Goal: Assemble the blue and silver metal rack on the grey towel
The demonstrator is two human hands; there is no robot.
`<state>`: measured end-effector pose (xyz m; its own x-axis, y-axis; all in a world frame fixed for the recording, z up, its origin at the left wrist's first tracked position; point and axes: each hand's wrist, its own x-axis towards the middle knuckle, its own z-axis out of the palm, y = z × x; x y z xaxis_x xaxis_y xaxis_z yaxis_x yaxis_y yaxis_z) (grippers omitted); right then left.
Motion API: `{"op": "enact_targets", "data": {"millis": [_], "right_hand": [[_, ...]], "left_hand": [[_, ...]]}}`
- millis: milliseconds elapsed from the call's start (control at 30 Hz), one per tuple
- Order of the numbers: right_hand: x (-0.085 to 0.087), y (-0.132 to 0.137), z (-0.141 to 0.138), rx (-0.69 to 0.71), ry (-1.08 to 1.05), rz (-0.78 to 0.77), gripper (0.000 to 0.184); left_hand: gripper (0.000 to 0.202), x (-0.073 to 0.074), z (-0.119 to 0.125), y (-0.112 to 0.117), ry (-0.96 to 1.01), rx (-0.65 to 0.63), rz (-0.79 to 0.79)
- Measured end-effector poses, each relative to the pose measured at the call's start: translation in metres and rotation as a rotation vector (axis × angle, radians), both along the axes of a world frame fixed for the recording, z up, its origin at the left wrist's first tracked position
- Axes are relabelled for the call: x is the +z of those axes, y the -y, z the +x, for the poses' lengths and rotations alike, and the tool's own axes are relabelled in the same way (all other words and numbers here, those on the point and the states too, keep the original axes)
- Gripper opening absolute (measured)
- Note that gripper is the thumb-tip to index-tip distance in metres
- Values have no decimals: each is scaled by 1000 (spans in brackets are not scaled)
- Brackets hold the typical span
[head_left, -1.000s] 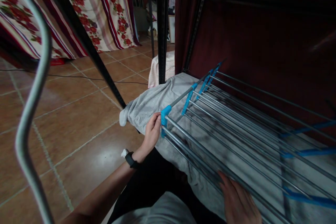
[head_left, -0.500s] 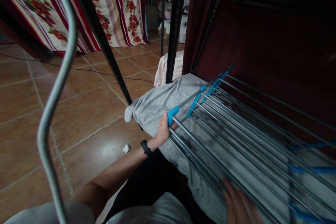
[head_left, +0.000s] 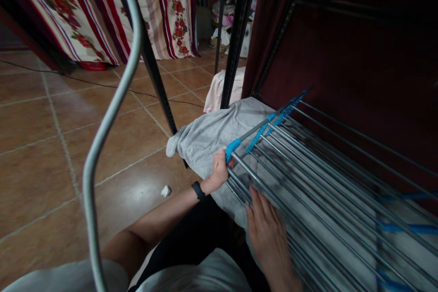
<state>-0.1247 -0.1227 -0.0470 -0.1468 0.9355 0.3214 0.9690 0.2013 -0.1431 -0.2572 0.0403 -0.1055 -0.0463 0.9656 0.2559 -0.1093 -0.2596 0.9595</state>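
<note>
A clothes drying rack (head_left: 290,182) with grey metal rods and blue plastic joints lies slanted across a grey cloth (head_left: 208,139). My left hand (head_left: 219,173), with a black band on its wrist, is closed around the rack's near corner, just below a blue corner joint (head_left: 232,147); some of its fingers are hidden behind the frame. On the near rods rests my right hand (head_left: 268,232), fingers stretched out and pointing toward that corner. Its fingertips touch the rods without wrapping round them, as far as I can see.
A bent grey metal tube (head_left: 91,169) rises close on my left. Black metal posts (head_left: 236,41) stand around the cloth-covered surface. Beyond are a flowered curtain (head_left: 171,13), a cable (head_left: 143,95) on the tiled floor and a crumpled white scrap (head_left: 166,190). Dark red fabric (head_left: 342,59) hangs at right.
My right hand has moved up and left along the rods, from the lower edge toward my left hand. The left hand keeps its hold on the rack's corner. The view has shifted slightly.
</note>
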Motion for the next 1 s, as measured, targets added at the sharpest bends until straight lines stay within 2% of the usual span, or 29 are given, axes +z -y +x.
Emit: {"op": "enact_targets", "data": {"millis": [100,267,433,600,1000], "right_hand": [[11,-20,-14,16,2,-116,43],[23,-35,-13,28,-7,-256,44],[18,-35,-8,53,-30,-256,46],[20,-35,-6,55,-78,-243,42],[15,-37,-1,81,-91,-212,42]], "left_hand": [[70,-1,-6,-1,-62,-65,95],[70,2,-19,-5,-189,-147,219],[71,9,-37,-12,-432,-244,360],[67,14,-48,-19,-631,-313,392],[62,18,-50,-18,-796,-266,444]]}}
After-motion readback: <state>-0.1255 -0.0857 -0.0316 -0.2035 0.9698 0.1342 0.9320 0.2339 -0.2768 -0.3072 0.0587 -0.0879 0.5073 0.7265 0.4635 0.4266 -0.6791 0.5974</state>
